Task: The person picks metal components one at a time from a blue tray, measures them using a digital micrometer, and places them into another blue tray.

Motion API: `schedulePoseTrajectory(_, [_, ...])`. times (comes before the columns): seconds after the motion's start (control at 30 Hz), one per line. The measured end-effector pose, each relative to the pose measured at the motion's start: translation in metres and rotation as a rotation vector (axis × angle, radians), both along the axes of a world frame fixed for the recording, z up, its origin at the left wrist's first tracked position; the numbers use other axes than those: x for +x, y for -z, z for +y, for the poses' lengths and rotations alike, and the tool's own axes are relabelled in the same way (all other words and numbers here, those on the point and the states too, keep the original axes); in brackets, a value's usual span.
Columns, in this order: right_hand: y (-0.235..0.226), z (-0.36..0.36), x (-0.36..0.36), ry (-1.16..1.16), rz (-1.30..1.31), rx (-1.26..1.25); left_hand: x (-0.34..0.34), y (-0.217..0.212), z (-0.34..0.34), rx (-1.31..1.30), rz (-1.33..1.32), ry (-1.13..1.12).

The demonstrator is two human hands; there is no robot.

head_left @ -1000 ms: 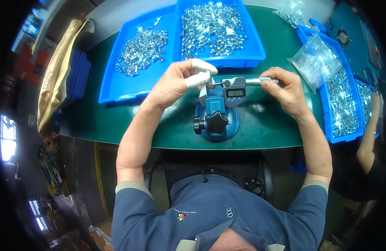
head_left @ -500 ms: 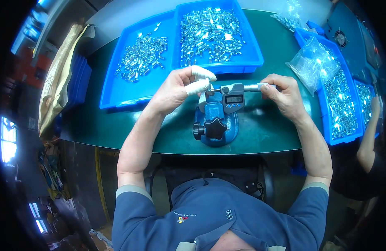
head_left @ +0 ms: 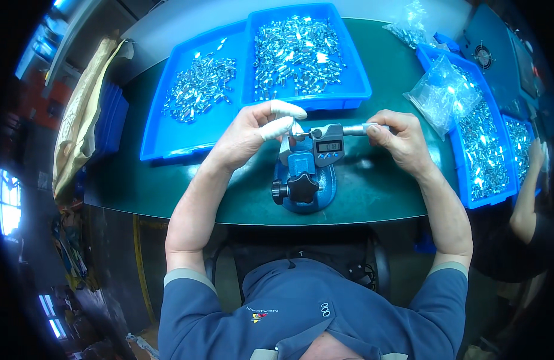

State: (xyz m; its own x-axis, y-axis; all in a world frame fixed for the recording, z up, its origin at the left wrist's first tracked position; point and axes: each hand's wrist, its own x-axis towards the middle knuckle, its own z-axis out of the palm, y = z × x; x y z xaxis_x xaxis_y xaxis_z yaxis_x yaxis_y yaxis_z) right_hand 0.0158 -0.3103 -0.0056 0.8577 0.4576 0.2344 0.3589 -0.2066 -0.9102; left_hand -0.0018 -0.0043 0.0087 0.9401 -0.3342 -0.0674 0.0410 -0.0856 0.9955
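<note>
Tray: We have a shallow blue plastic tray (head_left: pixel 187 135) holding a loose heap of small silver metal pieces (head_left: pixel 199 90), beyond and left of the left grip, probably for easy reach.
Left hand: Our left hand (head_left: pixel 247 133) wears white finger covers (head_left: pixel 276 128) on thumb and forefinger, perhaps to keep skin off metal; its tips are closed on a small silver part (head_left: pixel 297 128).
Part: It lies between those left fingertips, at the measuring gap, well left of the right grip. It is mostly hidden, so we cannot tell whether both measuring faces touch it.
Stand: Our round-based blue metal stand (head_left: pixel 301 164) sits nearer us than the left fingertips, apparently bearing the tool's weight.
Deep tray: Our deeper blue plastic tray (head_left: pixel 313 103), heaped with similar pieces, lies just beyond the left fingertips.
Micrometer: Our grey-and-silver digital micrometer (head_left: pixel 328 133) spans between the grips, its display facing us, likely for reading.
Right hand: Our right hand (head_left: pixel 402 139) pinches the micrometer's end, seemingly to turn it.
Bag: Our clear plastic bag (head_left: pixel 442 96) rests beyond and right of the right grip.
</note>
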Motion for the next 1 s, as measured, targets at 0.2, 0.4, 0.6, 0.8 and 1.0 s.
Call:
schedulePoseTrajectory(0.2, [-0.0016,0.0009,-0.0009,-0.002,-0.002,0.007,-0.0011,-0.0025,0.0005,0.026,-0.026,-0.011])
schedulePoseTrajectory(0.4, [-0.0032,0.0012,-0.0015,0.010,-0.060,-0.008,-0.0014,-0.0059,0.0011,0.019,-0.045,0.015])
schedulePoseTrajectory(0.6, [-0.0030,0.0007,-0.0012,0.017,-0.045,-0.019,-0.0012,-0.0034,0.0005,0.003,-0.072,0.012])
schedulePoseTrajectory(0.8, [0.0012,-0.0005,0.0003,0.024,0.001,-0.013,-0.0020,-0.0029,-0.0002,0.020,-0.077,0.001])
schedulePoseTrajectory(1.0, [-0.0001,0.0007,0.0002,0.021,-0.001,-0.011,-0.0016,-0.0005,-0.0002,0.010,-0.073,0.007])
